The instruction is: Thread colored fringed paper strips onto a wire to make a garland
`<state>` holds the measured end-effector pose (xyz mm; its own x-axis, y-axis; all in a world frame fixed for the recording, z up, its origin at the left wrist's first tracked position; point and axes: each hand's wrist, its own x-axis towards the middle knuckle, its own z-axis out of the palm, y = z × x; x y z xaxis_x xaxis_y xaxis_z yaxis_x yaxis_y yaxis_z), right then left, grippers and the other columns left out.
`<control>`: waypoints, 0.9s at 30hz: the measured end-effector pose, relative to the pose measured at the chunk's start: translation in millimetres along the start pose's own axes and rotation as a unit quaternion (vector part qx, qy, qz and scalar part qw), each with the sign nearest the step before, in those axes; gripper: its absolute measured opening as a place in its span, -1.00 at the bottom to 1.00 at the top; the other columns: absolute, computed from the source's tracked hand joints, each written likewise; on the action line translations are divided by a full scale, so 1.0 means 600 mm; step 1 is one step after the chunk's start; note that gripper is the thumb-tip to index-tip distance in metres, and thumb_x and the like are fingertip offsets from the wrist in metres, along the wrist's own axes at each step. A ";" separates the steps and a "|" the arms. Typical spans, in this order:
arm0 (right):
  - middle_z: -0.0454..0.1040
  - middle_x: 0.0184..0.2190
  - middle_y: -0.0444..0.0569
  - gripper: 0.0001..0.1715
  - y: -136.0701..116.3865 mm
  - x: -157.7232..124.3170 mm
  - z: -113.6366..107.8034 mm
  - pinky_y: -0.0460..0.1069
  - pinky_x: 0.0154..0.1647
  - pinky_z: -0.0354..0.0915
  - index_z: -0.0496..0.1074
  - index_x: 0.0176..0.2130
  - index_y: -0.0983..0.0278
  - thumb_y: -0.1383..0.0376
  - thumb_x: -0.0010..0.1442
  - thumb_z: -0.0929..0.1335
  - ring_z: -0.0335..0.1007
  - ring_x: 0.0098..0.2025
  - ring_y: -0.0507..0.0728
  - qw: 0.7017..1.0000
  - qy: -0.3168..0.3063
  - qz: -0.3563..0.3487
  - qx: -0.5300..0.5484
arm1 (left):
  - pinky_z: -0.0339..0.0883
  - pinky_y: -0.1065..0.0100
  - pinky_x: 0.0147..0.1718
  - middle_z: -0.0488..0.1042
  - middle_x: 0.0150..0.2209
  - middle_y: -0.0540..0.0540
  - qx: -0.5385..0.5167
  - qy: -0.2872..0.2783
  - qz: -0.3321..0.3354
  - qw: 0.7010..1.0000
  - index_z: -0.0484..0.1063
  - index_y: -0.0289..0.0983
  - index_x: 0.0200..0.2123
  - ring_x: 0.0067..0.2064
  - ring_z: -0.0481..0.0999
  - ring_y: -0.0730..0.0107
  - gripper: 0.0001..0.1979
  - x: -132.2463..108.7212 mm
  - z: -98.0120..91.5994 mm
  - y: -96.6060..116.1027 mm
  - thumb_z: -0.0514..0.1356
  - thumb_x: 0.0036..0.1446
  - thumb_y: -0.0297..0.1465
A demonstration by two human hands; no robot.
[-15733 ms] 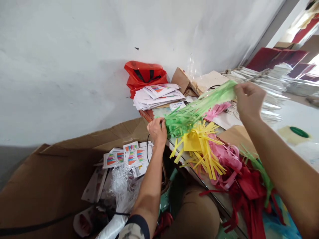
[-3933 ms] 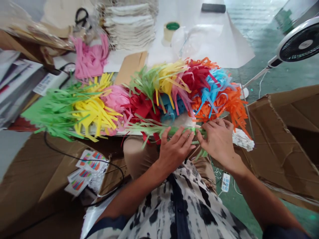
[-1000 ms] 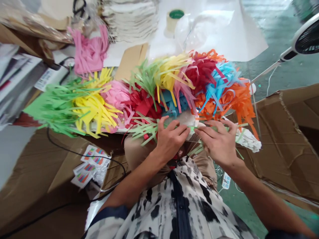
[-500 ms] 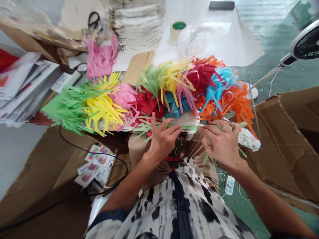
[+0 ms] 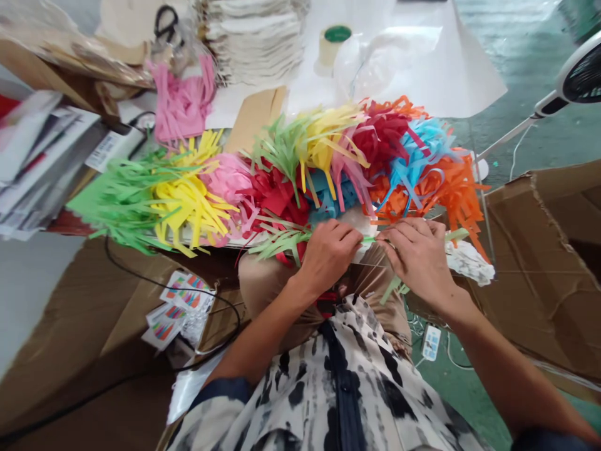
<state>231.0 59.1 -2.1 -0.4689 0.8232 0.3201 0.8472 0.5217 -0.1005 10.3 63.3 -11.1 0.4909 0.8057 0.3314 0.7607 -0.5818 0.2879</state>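
A pale green paper tassel [image 5: 282, 242] is twisted into a thin strip at its middle, with fringe loose at the left end. My left hand [image 5: 328, 254] is closed around the strip, fingers curled over it. Close by on the right, my right hand [image 5: 416, 257] pinches the same strip; a few green fringe ends hang below it. Just beyond both hands lies a row of fringed tassels: green [image 5: 124, 203], yellow [image 5: 190, 210], pink [image 5: 230, 181], red [image 5: 277, 194], blue [image 5: 425, 153] and orange [image 5: 453, 181]. My fingertips partly hide the twisted part.
A tape roll [image 5: 334, 44], a stack of white paper bundles [image 5: 256, 41], black-handled scissors [image 5: 165, 25] and a pink fringed bundle [image 5: 184, 100] lie farther back. A fan [image 5: 582, 75] stands right, above a cardboard box [image 5: 544, 263]. Printed cards [image 5: 173, 307] lie low at left.
My left hand has moved right, closer to my right hand, and its raised fingers have curled in around the green strip. The right hand stays nearly in place on it.
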 end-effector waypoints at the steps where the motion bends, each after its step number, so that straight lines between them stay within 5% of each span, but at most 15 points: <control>1: 0.67 -0.13 0.04 -0.73 -0.002 0.000 0.001 0.19 0.07 0.01 0.59 -0.13 0.25 0.22 0.51 0.31 0.43 0.05 0.29 1.000 -0.007 0.004 -0.004 | 0.25 0.14 -0.16 0.66 -0.13 -0.08 0.005 -0.003 -0.002 1.000 0.57 -0.23 -0.12 -0.06 0.52 0.19 -0.88 0.001 0.003 -0.001 0.23 0.47 -0.36; 19: 0.57 -0.20 0.06 -0.79 -0.001 0.009 -0.002 0.16 -0.09 -0.01 0.55 -0.25 0.19 0.17 0.35 0.36 0.35 0.02 0.37 0.991 -0.041 0.125 0.026 | 0.14 0.03 -0.05 0.63 -0.13 -0.14 0.064 -0.002 -0.139 0.988 0.56 -0.20 -0.19 -0.03 0.46 0.07 -0.83 -0.014 -0.030 -0.021 0.31 0.41 -0.24; 25: 0.65 -0.12 0.04 -0.85 -0.011 0.005 -0.003 0.22 0.01 0.05 0.58 -0.16 0.18 0.29 0.33 0.37 0.40 0.10 0.37 0.994 -0.009 0.107 0.035 | 0.07 0.04 0.20 0.70 -0.04 0.03 0.061 0.051 0.036 0.996 0.61 -0.04 0.06 0.08 0.51 0.23 -0.77 -0.016 -0.013 -0.014 0.19 0.51 -0.39; 27: 0.68 -0.15 -0.02 -0.82 -0.008 -0.004 -0.002 0.24 0.06 0.05 0.59 -0.19 0.16 0.34 0.33 0.36 0.43 0.09 0.34 0.992 0.012 0.108 0.061 | 0.06 0.06 0.22 0.71 -0.06 0.05 0.054 0.041 0.045 0.997 0.64 -0.03 0.05 0.08 0.52 0.27 -0.77 -0.024 -0.010 -0.018 0.19 0.51 -0.38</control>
<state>228.5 54.5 -1.3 -0.2716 0.9142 0.3009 0.8901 0.3575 -0.2827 -7.6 57.4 -13.4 0.5273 0.7360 0.4245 0.7582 -0.6331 0.1560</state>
